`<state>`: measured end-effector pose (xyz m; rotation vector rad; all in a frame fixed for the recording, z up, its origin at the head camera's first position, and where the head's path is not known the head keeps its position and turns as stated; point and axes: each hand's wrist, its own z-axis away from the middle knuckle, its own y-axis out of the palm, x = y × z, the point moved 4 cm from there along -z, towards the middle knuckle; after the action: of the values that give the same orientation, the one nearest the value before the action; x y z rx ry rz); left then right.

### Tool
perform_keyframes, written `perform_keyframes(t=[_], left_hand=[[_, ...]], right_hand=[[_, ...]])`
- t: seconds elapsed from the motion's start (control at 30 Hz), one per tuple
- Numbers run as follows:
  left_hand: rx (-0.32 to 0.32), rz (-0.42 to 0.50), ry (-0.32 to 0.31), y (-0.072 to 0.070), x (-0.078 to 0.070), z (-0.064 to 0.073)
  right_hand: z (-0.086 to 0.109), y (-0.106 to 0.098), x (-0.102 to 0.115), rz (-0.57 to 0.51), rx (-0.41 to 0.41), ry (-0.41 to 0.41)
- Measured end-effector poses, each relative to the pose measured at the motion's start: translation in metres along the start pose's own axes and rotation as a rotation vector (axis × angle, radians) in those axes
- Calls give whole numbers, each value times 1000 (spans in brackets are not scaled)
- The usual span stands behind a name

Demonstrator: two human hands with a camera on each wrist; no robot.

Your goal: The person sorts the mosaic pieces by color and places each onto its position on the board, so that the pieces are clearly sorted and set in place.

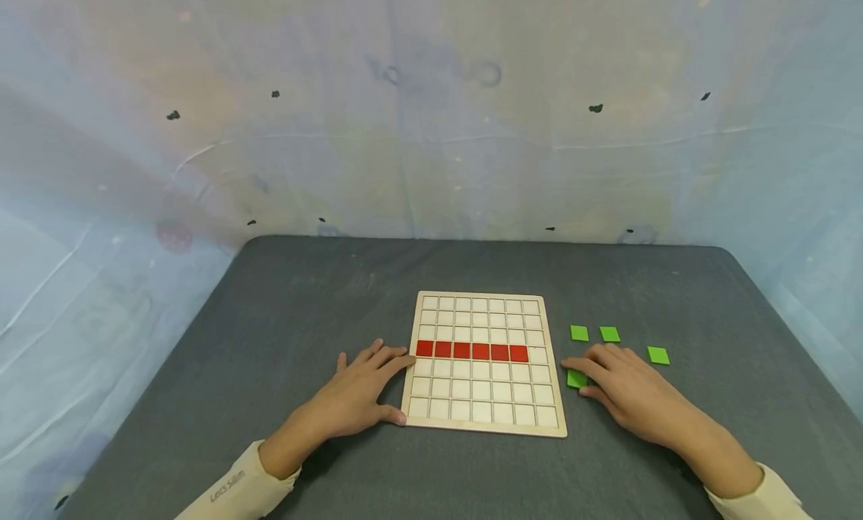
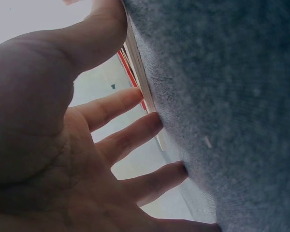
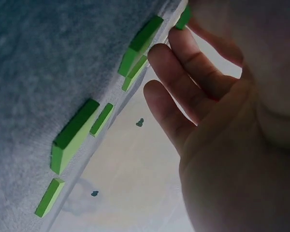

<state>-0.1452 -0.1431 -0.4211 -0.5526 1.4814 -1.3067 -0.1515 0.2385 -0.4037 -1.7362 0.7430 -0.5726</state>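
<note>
A square wooden grid board (image 1: 487,431) lies flat on the table. Red tiles (image 1: 481,351) fill its middle row from the left, and the rightmost cell of that row is bare wood. My left hand (image 1: 360,392), fingers spread, touches the board's left edge; its thumb is at the near left corner. Right of the board, my right hand (image 1: 637,400) pinches a green tile (image 3: 183,18) between thumb and fingers. Other green tiles lie beyond that hand, among them one green tile (image 1: 579,333) near the board and another (image 1: 658,355) farther right.
The dark grey cloth-covered table (image 1: 323,280) runs back to a pale patterned curtain (image 1: 431,130), which also hangs at both sides. In the right wrist view, several green tiles (image 3: 75,137) lie on the cloth, some hidden from the head view by my right hand.
</note>
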Motion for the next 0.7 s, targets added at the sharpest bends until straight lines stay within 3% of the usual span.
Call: perform_keyframes(t=[0.27,0.7], left_hand=[[7,2,-6,0,-1,-1],[11,4,-4,-1,-1,-1]], right_hand=[[1,0,1,-26,-25,-11],[0,-2,0,-27,5,28]])
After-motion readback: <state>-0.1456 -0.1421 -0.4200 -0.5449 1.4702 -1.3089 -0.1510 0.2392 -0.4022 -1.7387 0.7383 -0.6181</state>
